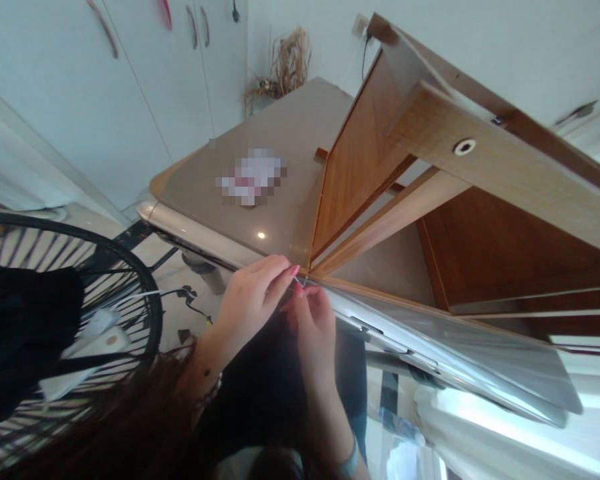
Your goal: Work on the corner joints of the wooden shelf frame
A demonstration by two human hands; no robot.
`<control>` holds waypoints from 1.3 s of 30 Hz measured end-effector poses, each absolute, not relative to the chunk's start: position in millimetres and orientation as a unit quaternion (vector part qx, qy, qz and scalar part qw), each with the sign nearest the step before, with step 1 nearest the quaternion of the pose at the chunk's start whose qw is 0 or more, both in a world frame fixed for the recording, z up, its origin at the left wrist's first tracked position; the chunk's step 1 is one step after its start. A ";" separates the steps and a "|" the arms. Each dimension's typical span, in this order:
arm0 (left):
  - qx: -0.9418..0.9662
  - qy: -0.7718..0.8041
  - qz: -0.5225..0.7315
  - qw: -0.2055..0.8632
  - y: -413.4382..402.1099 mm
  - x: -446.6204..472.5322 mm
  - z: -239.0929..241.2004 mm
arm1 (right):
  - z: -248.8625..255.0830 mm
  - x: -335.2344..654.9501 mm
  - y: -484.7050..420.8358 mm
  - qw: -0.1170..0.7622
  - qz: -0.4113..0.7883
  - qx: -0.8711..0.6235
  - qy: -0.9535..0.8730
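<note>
My left hand [250, 297] and my right hand [316, 327] meet at the near edge of a glossy beige table [280, 133]. Both are pinched together on a tiny metallic object [300, 283] that I cannot make out, right at the corner of a wooden frame piece [375, 153]. The fingers of both hands are closed round this small thing. The wooden piece, made of brown panels and pale rails, lies tipped on the tabletop and stretches off to the right. A white round fitting [465, 146] shows on one pale rail.
A black wire chair [80, 313] with dark cloth on it stands at the left. White cupboard doors [130, 80] fill the back wall. Dried grass in a pot [285, 67] sits at the table's far end. A blurred item [253, 177] lies on the table.
</note>
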State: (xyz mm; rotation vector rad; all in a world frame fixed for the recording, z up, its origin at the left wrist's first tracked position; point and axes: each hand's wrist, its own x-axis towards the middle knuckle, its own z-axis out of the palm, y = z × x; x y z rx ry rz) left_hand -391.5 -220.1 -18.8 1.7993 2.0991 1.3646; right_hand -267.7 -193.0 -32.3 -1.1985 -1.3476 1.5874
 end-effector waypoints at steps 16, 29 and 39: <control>0.688 0.622 0.371 -0.044 -205.5 -388.4 -2.0 | -26.9 -259.3 -180.6 0.310 0.109 -0.466 -0.822; 0.622 0.691 0.364 -0.056 -208.8 -394.8 -41.4 | -30.0 -266.2 -181.7 0.342 0.776 -0.385 -0.363; 0.640 0.662 0.383 -0.073 -201.1 -396.2 -51.7 | -27.3 -271.5 -186.4 0.315 0.863 -0.319 -0.234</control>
